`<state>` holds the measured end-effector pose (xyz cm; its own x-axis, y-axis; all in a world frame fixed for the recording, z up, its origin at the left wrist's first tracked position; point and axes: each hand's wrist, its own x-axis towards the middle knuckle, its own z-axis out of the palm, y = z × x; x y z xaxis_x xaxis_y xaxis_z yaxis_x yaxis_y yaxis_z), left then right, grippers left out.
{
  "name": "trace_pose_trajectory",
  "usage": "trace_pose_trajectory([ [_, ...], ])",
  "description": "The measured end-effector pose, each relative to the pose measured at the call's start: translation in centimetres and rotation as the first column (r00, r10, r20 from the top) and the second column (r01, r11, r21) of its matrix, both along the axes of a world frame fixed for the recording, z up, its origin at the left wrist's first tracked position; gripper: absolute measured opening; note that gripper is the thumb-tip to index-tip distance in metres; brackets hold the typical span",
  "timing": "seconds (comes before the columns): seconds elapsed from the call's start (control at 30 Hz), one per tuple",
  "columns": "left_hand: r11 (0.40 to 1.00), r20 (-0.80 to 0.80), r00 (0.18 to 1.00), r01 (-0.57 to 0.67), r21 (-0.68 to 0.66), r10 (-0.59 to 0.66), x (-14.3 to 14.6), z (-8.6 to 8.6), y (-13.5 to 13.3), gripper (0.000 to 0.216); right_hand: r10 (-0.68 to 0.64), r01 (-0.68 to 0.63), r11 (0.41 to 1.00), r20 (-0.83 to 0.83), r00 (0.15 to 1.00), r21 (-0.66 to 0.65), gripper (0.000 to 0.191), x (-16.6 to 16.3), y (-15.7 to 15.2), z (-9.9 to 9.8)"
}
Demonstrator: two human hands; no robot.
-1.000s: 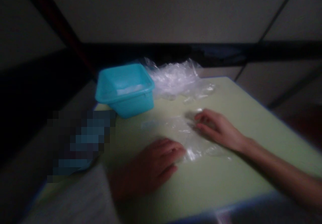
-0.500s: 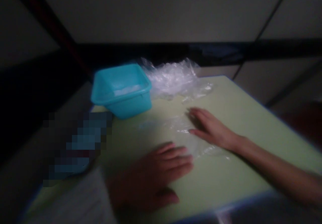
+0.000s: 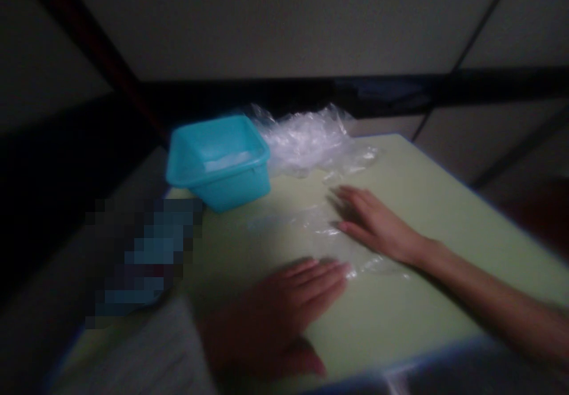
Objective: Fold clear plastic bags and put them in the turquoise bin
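A thin clear plastic bag (image 3: 288, 235) lies spread flat on the pale yellow-green table (image 3: 444, 205). My left hand (image 3: 284, 306) is open, palm down, its fingers stretched out to the right with the tips at the bag's near edge. Farther to the right, my right hand (image 3: 377, 220) is also open, with its fingers over the right part of the bag. Neither hand grips anything. What lies beneath the palms is hidden, and the dim, blurred picture makes the bag's outline hard to follow.
At the table's far left stands a turquoise plastic basin (image 3: 235, 188) with something whitish inside. Beside it, a crumpled heap of clear plastic (image 3: 306, 140) lies along the back edge. A pixelated dark blue item (image 3: 155, 247) is at the left edge. Pale panels (image 3: 284, 22) rise behind.
My left hand has slid slightly to the right, and its fingers are closer together. My right hand has barely moved. The view has shifted a little.
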<state>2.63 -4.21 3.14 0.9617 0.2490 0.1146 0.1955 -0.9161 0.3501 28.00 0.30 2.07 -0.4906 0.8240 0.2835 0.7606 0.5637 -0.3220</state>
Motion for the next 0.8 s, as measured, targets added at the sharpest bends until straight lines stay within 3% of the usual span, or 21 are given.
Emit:
trace_pose_trajectory([
  [0.3, 0.999, 0.005, 0.999, 0.05, -0.021, -0.049, 1.0, 0.5, 0.1, 0.072, 0.019, -0.019, 1.0, 0.046, 0.999, -0.001, 0.056, -0.2, 0.1, -0.3],
  [0.57, 0.998, -0.026, 0.999, 0.038, -0.044, -0.039, 1.5, -0.1, 0.0, 0.076, 0.043, -0.043, 0.999, 0.02, 0.999, 0.008, 0.054, -0.2, 0.0, -0.4],
  [0.67, 0.999, -0.031, 0.998, 0.051, 0.004, -0.051, 1.2, 0.0, 0.1, 0.074, 0.038, -0.038, 0.999, 0.019, 0.999, 0.016, 0.053, -0.3, 0.0, -0.2],
  [0.8, 0.988, 0.031, 0.999, 0.022, 0.152, -0.027, 0.0, 0.1, 0.6, 0.064, 0.001, 0.003, 0.999, -0.09, 0.996, 0.037, 0.033, -0.1, -0.2, 0.8],
])
